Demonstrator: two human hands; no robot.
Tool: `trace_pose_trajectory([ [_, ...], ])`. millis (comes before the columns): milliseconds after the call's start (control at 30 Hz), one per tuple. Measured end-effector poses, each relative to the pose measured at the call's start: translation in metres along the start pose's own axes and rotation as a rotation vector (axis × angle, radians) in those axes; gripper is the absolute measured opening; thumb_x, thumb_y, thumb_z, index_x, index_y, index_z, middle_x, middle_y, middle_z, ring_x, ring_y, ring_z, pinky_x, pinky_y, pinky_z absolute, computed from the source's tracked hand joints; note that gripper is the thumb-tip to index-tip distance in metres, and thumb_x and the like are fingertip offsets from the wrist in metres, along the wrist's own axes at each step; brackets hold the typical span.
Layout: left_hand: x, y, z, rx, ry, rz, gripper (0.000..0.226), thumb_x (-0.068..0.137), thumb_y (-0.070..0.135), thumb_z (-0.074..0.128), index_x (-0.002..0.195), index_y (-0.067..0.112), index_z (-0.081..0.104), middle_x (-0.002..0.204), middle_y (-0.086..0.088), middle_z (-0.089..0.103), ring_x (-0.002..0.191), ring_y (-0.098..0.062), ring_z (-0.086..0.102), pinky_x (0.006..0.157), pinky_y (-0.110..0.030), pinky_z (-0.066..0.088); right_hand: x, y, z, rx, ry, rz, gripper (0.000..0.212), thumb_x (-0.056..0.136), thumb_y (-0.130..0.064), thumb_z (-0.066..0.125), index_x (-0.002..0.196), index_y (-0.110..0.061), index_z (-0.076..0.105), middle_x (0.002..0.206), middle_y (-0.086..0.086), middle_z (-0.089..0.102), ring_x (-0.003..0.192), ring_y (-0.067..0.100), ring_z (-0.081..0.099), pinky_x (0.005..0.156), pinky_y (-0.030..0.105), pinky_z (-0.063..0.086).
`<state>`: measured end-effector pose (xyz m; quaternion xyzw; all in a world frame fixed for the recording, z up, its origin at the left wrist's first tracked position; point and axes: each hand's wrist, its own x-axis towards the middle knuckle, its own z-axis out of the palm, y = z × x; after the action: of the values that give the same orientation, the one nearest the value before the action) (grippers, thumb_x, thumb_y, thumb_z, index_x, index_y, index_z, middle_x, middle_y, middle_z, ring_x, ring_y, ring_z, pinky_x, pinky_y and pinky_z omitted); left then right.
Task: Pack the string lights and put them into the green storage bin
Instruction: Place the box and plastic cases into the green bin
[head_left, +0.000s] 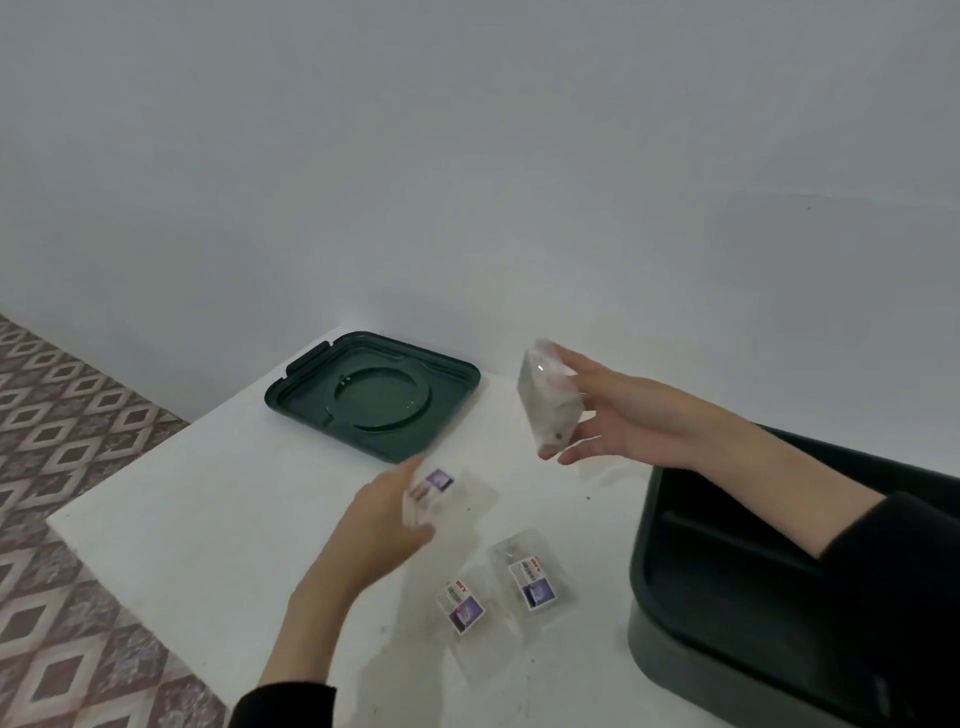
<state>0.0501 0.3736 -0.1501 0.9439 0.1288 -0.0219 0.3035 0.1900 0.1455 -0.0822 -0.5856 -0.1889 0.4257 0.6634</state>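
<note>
On a white worktop (208, 519) set against a pale wall, a person's right hand (639, 415) holds a clear packet of string lights (550, 400) in the air, its grip pinching the packet between thumb and fingers, up and to the left of the open green storage bin (670, 670). The left hand (384, 514) is at a second packet (441, 483) lying on the worktop, its grip too blurred to tell. A third packet (467, 608) and a fourth packet (535, 577) lie side by side nearer the camera, and the green lid (374, 395) rests flat by the wall.
</note>
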Motion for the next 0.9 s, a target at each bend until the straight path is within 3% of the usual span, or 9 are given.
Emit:
trace_pose_trajectory([
  [67,0.001,0.036,-0.014,-0.077,0.026,0.150,0.079,0.079,0.017,0.068,0.144,0.032,0.027,0.137,0.007,0.046,0.124,-0.012,0.044,0.101,-0.029,0.037,-0.029,-0.005,-0.014,0.107,-0.011,-0.053,0.052,0.085,-0.020,0.062,0.134,-0.031,0.049,0.113,0.020,0.053,0.088,0.044,0.062,0.070,0.038,0.054],
  [167,-0.003,0.098,-0.025,-0.119,0.009,0.378,0.079,0.077,0.019,0.070,0.141,0.039,0.029,0.127,0.016,0.046,0.113,0.006,0.044,0.087,-0.008,0.033,-0.070,-0.008,-0.036,0.329,0.010,-0.104,0.054,0.078,-0.019,0.064,0.131,-0.027,0.053,0.118,0.021,0.055,0.094,0.049,0.060,0.073,0.044,0.054],
  [267,-0.007,0.159,-0.019,-0.108,-0.091,0.557,0.076,0.076,0.021,0.071,0.139,0.040,0.032,0.124,0.016,0.048,0.099,0.017,0.044,0.083,0.001,0.033,-0.115,-0.012,-0.054,0.328,0.169,-0.203,0.041,0.082,-0.026,0.054,0.123,-0.029,0.057,0.115,0.015,0.060,0.091,0.038,0.065,0.071,0.043,0.055],
  [400,0.000,0.225,0.027,0.267,-0.286,0.750,0.074,0.075,0.021,0.067,0.140,0.029,0.032,0.125,0.006,0.046,0.113,-0.010,0.047,0.096,-0.024,0.040,-0.168,-0.005,-0.079,0.218,0.486,-0.292,0.051,0.083,-0.018,0.057,0.132,-0.028,0.049,0.123,0.021,0.054,0.091,0.044,0.065,0.070,0.039,0.057],
  [500,0.019,0.257,0.088,0.479,-0.445,0.796,0.068,0.075,0.017,0.066,0.137,0.021,0.037,0.124,-0.002,0.048,0.110,-0.021,0.052,0.094,-0.036,0.045,-0.191,0.008,-0.091,0.274,0.649,-0.319,0.057,0.080,-0.020,0.063,0.135,-0.026,0.046,0.127,0.025,0.051,0.098,0.051,0.062,0.069,0.040,0.058],
  [700,0.042,0.276,0.174,0.683,-0.635,0.843,0.065,0.078,0.015,0.070,0.134,0.006,0.038,0.127,-0.017,0.045,0.108,-0.034,0.054,0.080,-0.037,0.046,-0.193,0.033,-0.100,0.429,0.730,-0.335,0.060,0.078,-0.020,0.065,0.134,-0.026,0.045,0.128,0.031,0.051,0.099,0.052,0.061,0.067,0.040,0.057],
  [900,0.042,0.283,0.207,0.948,-0.592,0.884,0.074,0.083,0.021,0.068,0.143,0.008,0.027,0.143,-0.018,0.035,0.130,-0.034,0.034,0.103,-0.043,0.038,-0.188,0.040,-0.097,0.366,0.739,-0.328,0.064,0.077,-0.020,0.066,0.135,-0.034,0.042,0.126,0.025,0.053,0.098,0.051,0.062,0.071,0.042,0.058],
])
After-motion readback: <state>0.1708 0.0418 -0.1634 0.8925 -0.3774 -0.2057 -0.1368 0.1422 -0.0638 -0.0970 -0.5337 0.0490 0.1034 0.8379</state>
